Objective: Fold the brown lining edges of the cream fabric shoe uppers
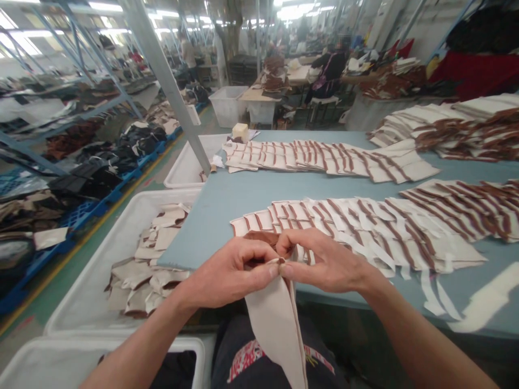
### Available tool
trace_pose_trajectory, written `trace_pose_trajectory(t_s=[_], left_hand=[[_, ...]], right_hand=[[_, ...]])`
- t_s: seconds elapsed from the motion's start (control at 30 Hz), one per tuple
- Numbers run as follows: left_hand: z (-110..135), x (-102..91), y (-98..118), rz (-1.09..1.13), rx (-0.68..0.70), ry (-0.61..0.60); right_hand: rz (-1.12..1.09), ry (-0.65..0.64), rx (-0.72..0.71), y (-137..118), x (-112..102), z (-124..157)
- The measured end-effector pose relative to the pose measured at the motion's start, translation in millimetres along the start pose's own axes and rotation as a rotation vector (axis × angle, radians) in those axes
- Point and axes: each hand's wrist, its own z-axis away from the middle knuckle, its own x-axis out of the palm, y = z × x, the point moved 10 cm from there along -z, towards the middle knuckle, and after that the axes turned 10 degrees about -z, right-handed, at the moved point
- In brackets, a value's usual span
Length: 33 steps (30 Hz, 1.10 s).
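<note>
Cream fabric piece (271,319), brown-edged, tapering downward

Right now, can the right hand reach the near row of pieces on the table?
Probably yes: the near row lies just beyond the right hand, nothing seen standing between. White strips cover part of it, and that hand is pinching the cream piece, so it likely must let go first.

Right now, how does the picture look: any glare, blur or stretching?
Head view: ceiling lights glare white; the seated person far off looks soft; the cloth piece up close is clearer; shadow darkens beneath the blue table; the metal post leans, perhaps from lens distortion.
</note>
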Motion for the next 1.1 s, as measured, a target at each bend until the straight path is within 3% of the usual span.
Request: trace_pose_trajectory(t_s=[0.13,0.33,0.47,0.77,0.87,1.1], left_hand=[[4,1.8,-1,0.116,0.005,0.022],[8,9.4,-14,0.279,-0.092,0.044],[9,6.0,-16,0.211,-0.088,0.076],[17,-4.4,-4,0.065,0.030,-0.012],[17,-10.9,0,-0.032,0.032,0.063],[16,-31.4,14,-0.252,0.135,0.375]], right_hand=[[-0.069,-0.001,0.011,-3,6,3],[0.012,0.008,-0.055,-12,8,7],[0.043,0.011,-0.063,-13,7,7],[0.002,-0.016,-0.090,-20,10,1],[-0.006,-0.020,-0.097,-20,9,-1],[0.114,0.050,-0.147,-20,6,-4]])
